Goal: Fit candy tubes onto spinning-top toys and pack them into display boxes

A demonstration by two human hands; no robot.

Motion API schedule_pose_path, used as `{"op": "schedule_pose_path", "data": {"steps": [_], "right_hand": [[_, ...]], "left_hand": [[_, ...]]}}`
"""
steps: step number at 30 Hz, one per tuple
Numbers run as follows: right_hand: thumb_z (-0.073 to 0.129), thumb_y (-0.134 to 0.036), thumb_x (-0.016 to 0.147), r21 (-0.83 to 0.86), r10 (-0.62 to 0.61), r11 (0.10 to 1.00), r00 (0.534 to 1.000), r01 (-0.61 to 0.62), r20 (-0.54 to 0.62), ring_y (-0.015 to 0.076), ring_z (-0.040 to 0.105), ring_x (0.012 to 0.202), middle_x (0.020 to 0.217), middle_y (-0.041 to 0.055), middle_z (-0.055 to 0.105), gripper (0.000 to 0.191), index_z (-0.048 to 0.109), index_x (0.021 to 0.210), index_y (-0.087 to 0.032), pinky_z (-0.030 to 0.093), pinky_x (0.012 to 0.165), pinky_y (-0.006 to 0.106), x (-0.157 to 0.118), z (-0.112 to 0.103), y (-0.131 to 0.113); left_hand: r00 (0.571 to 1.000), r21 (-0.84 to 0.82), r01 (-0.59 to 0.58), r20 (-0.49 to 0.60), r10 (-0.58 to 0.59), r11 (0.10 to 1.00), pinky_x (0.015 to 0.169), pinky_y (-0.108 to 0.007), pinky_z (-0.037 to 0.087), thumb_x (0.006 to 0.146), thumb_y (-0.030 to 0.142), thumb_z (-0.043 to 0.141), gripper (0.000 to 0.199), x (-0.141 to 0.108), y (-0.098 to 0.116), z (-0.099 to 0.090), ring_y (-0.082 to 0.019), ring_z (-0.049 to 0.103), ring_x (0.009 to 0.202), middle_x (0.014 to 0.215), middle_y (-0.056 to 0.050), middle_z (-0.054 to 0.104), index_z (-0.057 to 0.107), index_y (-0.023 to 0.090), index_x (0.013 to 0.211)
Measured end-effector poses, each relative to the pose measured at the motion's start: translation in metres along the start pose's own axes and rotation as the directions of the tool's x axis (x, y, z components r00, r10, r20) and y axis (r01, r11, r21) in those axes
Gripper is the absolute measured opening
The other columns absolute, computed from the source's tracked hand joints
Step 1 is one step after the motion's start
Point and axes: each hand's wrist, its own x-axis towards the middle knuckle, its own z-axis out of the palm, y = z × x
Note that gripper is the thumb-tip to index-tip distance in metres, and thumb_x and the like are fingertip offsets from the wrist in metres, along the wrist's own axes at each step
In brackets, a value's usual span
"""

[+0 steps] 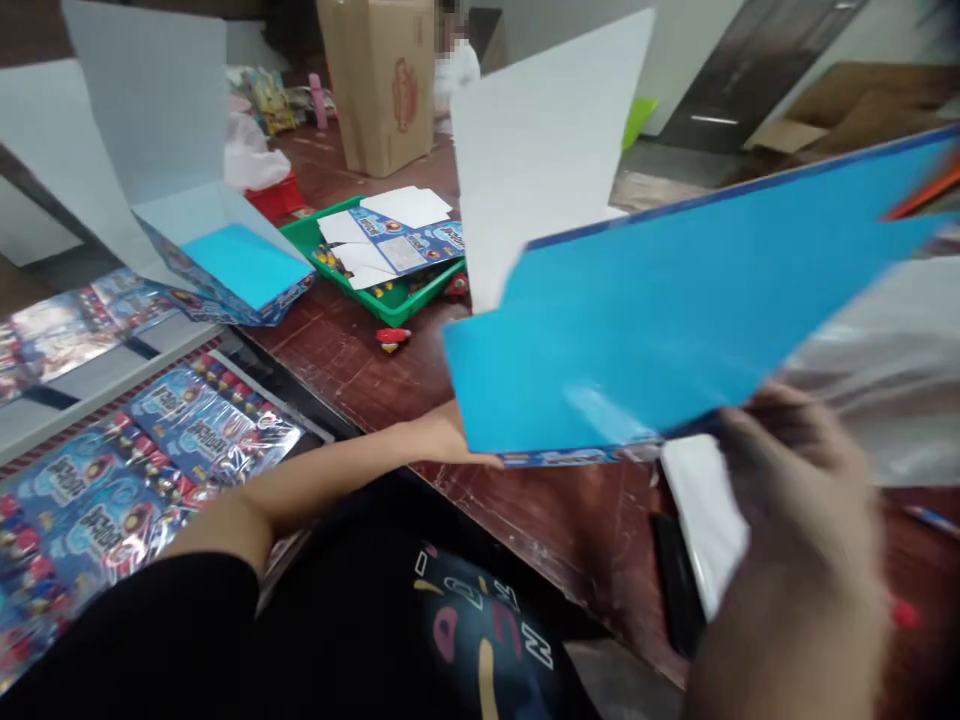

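Note:
A cardboard box with bright blue panels [637, 340] and a raised white flap is tilted above the red-brown table. My left hand [450, 436] grips its lower left corner, the fingers hidden beneath it. My right hand [802, 470], blurred, is at the box's lower right edge; what its fingers hold there is smeared. Another open box [244, 262] with a blue bottom and white flaps stands to the left. Behind, a green tray [397, 312] carries flattened printed cartons [409, 245] and small toys. A small red toy [392, 338] lies in front of the tray.
Wrapped printed toy packs [172, 410] fill the lower left. A tall brown carton [382, 90] stands at the back, a person in white [456, 72] behind it. A white item [705, 510] and a black object [675, 580] lie beside my right hand. Clear plastic [892, 380] is at right.

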Motion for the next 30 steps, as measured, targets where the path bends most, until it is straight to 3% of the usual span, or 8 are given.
{"op": "schedule_pose_path", "data": {"steps": [6,9,14,18,21,23,27,30], "right_hand": [[0.065,-0.054,0.092,-0.085,0.056,0.995,0.984,-0.042,0.171,0.0286,0.072,0.103,0.111,0.0123,0.070,0.039,0.056,0.119,-0.028,0.061,0.098,0.058,-0.091,0.049,0.088],[0.055,-0.046,0.098,-0.144,0.068,0.989,0.985,-0.045,0.159,0.0288,0.066,0.132,0.139,0.0206,0.063,0.050,0.046,0.142,-0.023,0.053,0.116,0.056,-0.112,0.069,0.091],[0.045,-0.051,0.104,-0.175,0.137,0.976,0.990,-0.129,0.033,0.0285,0.039,0.161,0.170,0.0232,0.036,0.073,0.022,0.166,-0.020,0.029,0.133,0.060,-0.104,0.101,0.064],[0.062,-0.076,0.090,-0.008,0.162,0.987,0.985,-0.163,-0.063,0.0313,0.049,0.152,0.165,0.0209,0.044,0.093,0.033,0.161,-0.023,0.033,0.131,0.058,-0.098,0.114,0.062],[0.061,-0.103,0.062,0.154,0.218,0.958,0.965,-0.240,0.148,0.0369,0.067,0.129,0.142,0.0202,0.066,0.118,0.053,0.147,-0.022,0.050,0.117,0.057,-0.087,0.116,0.081],[0.055,-0.110,0.054,0.139,0.277,0.939,0.931,-0.315,0.237,0.0383,0.072,0.116,0.127,0.0193,0.074,0.119,0.065,0.133,-0.021,0.058,0.107,0.058,-0.076,0.117,0.092],[0.056,-0.096,0.080,0.011,0.362,0.925,0.892,-0.379,0.269,0.0332,0.073,0.118,0.129,0.0154,0.077,0.089,0.072,0.126,-0.021,0.061,0.102,0.052,-0.056,0.120,0.094],[0.058,-0.090,0.084,-0.096,0.383,0.923,0.882,-0.372,0.275,0.0334,0.073,0.116,0.125,0.0132,0.079,0.082,0.076,0.121,-0.019,0.061,0.100,0.050,-0.050,0.121,0.085]], "left_hand": [[0.874,0.003,0.245,-0.433,-0.220,0.969,0.138,-0.060,0.022,0.102,0.027,0.062,0.088,-0.093,-0.054,-0.012,-0.032,0.028,0.166,0.178,-0.016,0.027,0.011,0.030,0.174],[0.824,-0.068,0.224,-0.519,-0.226,0.972,0.140,-0.053,0.015,0.100,0.028,0.063,0.093,-0.069,-0.063,-0.007,-0.029,0.018,0.169,0.181,-0.017,0.017,0.005,0.029,0.173],[0.621,-0.180,0.277,-0.716,-0.319,0.944,0.137,-0.055,0.025,0.092,0.049,0.076,0.090,0.013,-0.079,-0.005,-0.035,0.029,0.165,0.176,-0.022,0.026,0.026,0.023,0.162],[0.719,-0.207,0.182,-0.639,-0.274,0.961,0.124,-0.052,0.045,0.086,0.069,0.079,0.084,0.026,-0.080,-0.008,-0.035,0.059,0.140,0.144,-0.019,0.063,0.047,0.020,0.146],[0.846,-0.338,0.169,-0.432,-0.312,0.926,0.104,-0.051,0.061,0.072,0.091,0.075,0.090,0.020,-0.091,-0.005,-0.037,0.072,0.114,0.115,-0.017,0.075,0.066,0.016,0.121],[0.872,-0.363,0.199,-0.357,-0.334,0.910,0.095,-0.052,0.064,0.072,0.097,0.066,0.092,0.018,-0.102,-0.002,-0.038,0.075,0.105,0.105,-0.017,0.077,0.071,0.015,0.111],[0.871,-0.328,0.232,-0.349,-0.346,0.916,0.114,-0.061,0.054,0.095,0.078,0.060,0.078,0.026,-0.105,-0.013,-0.040,0.066,0.132,0.135,-0.021,0.070,0.060,0.017,0.143],[0.855,0.091,0.053,-0.519,0.002,0.994,0.136,-0.061,0.023,0.094,0.059,0.073,0.102,0.049,-0.089,-0.043,-0.038,0.018,0.168,0.179,-0.019,0.022,0.017,0.026,0.172]]}}
